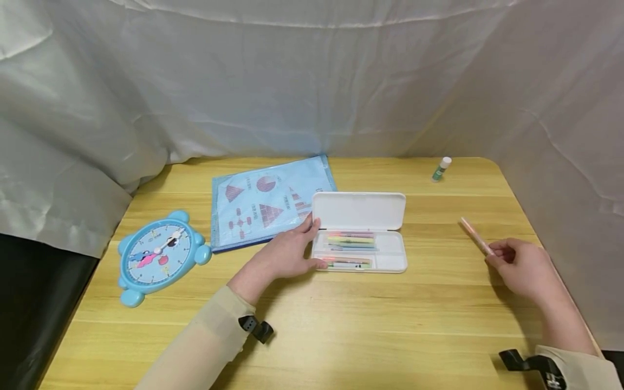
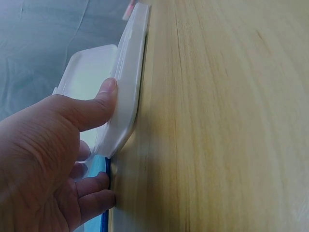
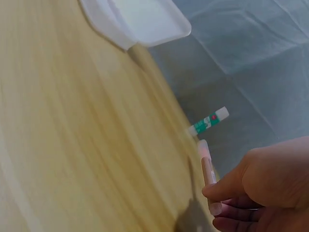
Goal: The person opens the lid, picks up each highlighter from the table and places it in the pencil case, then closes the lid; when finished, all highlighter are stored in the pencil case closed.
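A white pencil case [image 1: 397, 251] lies on the table with its lid [image 1: 358, 210] raised, several coloured pens [image 1: 351, 239] in its compartments. My left hand [image 1: 288, 250] grips the case at its left end. In the left wrist view the thumb [image 2: 107, 94] lies along the case's near wall, and the other fingers are on the far side, partly hidden. Off to the right, my right hand [image 1: 525, 268] pinches a pale pink pen [image 1: 475, 235] near one end, between thumb and fingers. That pen [image 3: 207, 166] tilts above the table in the right wrist view.
A glue stick [image 1: 441, 169] stands at the back right. Behind the case lies a blue packet [image 1: 248, 211] printed with shapes, partly under the lid. A blue toy clock [image 1: 158, 254] is on the left. Grey cloth [image 1: 312, 81] hangs behind the table.
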